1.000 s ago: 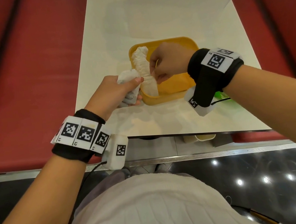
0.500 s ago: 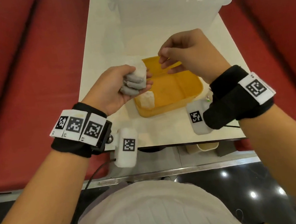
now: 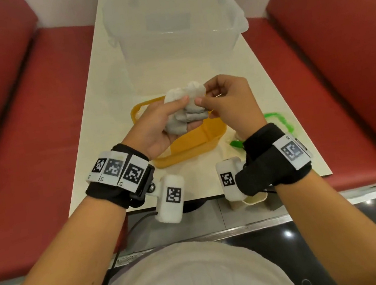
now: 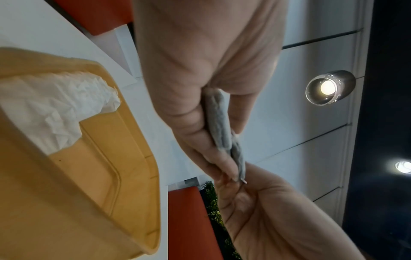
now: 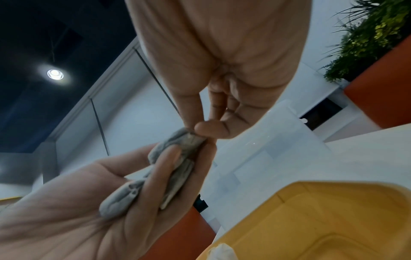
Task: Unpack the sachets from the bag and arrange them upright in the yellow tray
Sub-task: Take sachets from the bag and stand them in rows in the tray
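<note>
My left hand [image 3: 166,118] grips a small stack of white sachets [image 3: 186,108] above the yellow tray [image 3: 190,147]. My right hand [image 3: 222,98] pinches the end of one sachet [image 5: 189,139] in that stack between thumb and forefinger. From the left wrist view the stack [image 4: 222,126] is seen edge-on between the fingers. Several white sachets [image 4: 53,109] lean against the left inner wall of the yellow tray [image 4: 106,168]. In the head view my left hand hides most of them.
A clear plastic storage box [image 3: 172,25] stands at the back of the white table [image 3: 105,120]. A clear bag with green print [image 3: 277,124] lies to the right of the tray. Red bench seats [image 3: 20,118] flank the table on both sides.
My left hand lifted its sachets up from the tray's left rim. My right hand left the tray, rose, and now pinches a sachet in the left hand's stack.
</note>
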Demonstrator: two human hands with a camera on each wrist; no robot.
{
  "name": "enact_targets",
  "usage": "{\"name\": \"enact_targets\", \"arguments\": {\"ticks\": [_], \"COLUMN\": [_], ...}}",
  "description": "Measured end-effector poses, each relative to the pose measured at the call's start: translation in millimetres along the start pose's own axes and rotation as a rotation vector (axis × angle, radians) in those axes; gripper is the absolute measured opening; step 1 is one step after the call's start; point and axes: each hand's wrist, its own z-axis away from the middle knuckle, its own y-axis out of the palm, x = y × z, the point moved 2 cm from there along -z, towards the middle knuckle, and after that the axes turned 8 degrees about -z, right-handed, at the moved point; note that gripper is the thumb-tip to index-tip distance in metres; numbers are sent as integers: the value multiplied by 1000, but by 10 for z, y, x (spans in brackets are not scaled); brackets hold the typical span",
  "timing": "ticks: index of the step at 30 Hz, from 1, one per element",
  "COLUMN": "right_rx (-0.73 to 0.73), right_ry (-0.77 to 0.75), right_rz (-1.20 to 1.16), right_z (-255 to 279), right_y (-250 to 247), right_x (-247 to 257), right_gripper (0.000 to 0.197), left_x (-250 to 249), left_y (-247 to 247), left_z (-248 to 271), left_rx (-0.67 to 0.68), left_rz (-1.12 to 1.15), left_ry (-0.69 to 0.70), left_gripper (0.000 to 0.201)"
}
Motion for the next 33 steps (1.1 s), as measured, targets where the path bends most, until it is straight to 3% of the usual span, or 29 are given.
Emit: {"name": "enact_targets", "arguments": {"ticks": [4, 8, 13, 20, 22, 26, 30, 33], "right_rx": [16, 68, 62, 23, 80, 319, 258, 240], "right_ry": [16, 3, -90, -72, -91, -57, -37, -7], "right_rz": [-52, -14, 38, 85, 117, 31, 70, 52], "right_z": [10, -14, -73, -143, -108, 45, 21, -11], "right_y": [-71, -136, -225, -504, -535, -358, -120, -36], "right_x": [-36, -14, 49, 96, 194, 362, 235, 149], "right_gripper": [10, 18, 10, 12, 12, 7, 7, 7], "left_x": [39, 86, 145, 182, 178, 181, 179, 159], "left_y": [54, 91, 113, 33, -6, -33, -53, -80], "left_z": [-17, -13, 10, 32, 37, 37, 66, 114], "left_rx": [-14, -59, -77, -125, -144, -165, -144, -138], "left_rz": [-47, -97, -174, -154, -163, -199, -204, -192], "left_ry": [23, 50, 70, 98, 105, 95, 112, 98], "left_gripper": [22, 26, 15, 17, 24, 28, 35, 25]}}
